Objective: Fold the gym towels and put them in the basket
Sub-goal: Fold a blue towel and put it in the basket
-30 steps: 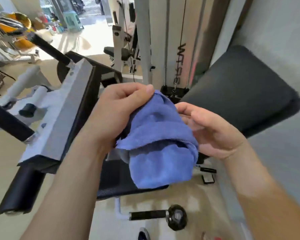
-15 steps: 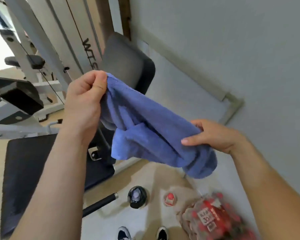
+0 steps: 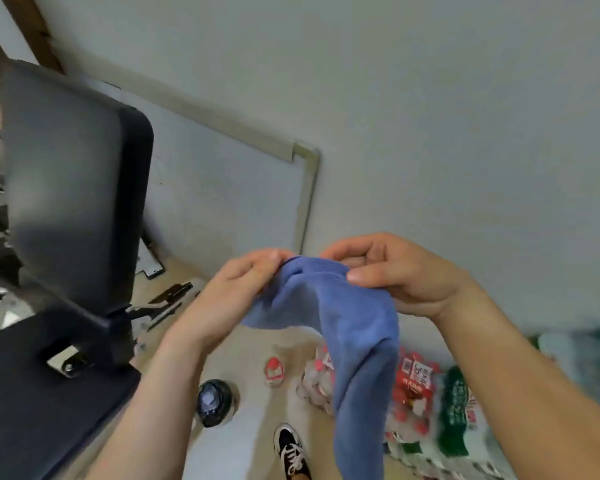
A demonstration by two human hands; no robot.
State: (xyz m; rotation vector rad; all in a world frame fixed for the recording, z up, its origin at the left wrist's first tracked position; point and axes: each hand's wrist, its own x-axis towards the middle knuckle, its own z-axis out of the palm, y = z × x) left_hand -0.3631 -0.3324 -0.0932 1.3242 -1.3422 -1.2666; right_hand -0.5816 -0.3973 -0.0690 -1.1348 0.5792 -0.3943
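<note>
Holding a blue towel up in the air with both hands, in front of a pale wall. Pinching its bunched top edge with the left hand, with fingers curled onto the cloth from the left side. Pinching the same edge just beside it with the right hand, with the thumb in front and the fingers bent over the top. Holding the two hands close together, nearly meeting at the fingertips. Letting the rest of the towel hang in a long loose fold below the right hand, down to the bottom edge of the view, apart from the floor things behind it.

Standing just beside a black padded bench at the left, with its tilted backrest rising above the seat. Standing on a tan floor, with one black-and-white shoe showing below the towel.

Looking down at a round black object on the floor, too blurred to name, and a small red-capped bottle near it. Looking also at a wrapped pack of red-labelled bottles, partly hidden behind the hanging cloth, and a green-labelled pack just to its right. Facing a framed white board against the wall beyond the bench.
</note>
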